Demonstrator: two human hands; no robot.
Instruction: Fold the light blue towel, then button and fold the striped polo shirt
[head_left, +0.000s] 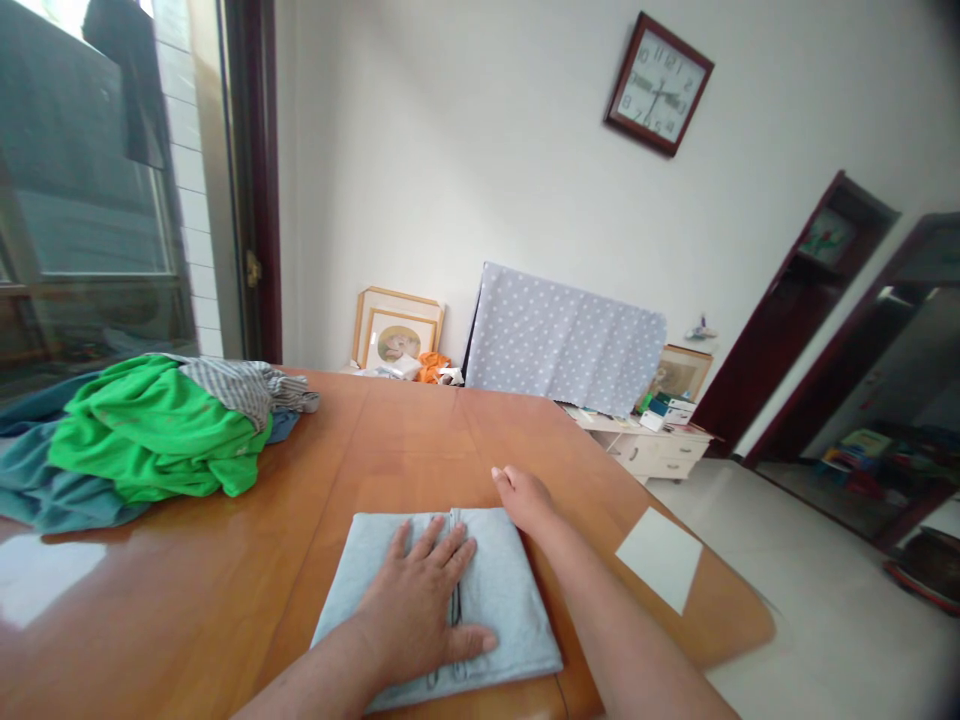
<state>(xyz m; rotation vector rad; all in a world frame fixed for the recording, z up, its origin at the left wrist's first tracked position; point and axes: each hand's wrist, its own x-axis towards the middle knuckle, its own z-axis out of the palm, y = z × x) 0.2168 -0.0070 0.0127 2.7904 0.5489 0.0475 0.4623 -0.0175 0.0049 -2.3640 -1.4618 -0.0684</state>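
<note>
Head cam: folded garment (504,590), ctr seam (455,598) fore-aft, long axis unclear.

Ahead of the left hand (421,592) and right hand (525,497), bare bench (405,435) is leaving room to pass; leftward and forward, crumpled clothes (161,430) are blocking the way.

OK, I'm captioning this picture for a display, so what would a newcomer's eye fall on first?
Probably the bright green cloth, heaped with a striped cloth on the left of the table. Next comes the left hand, spread over the folded light-blue cloth at the near side. High on the white wall, the dark-framed clock also stands out, slanting in this view.
</note>
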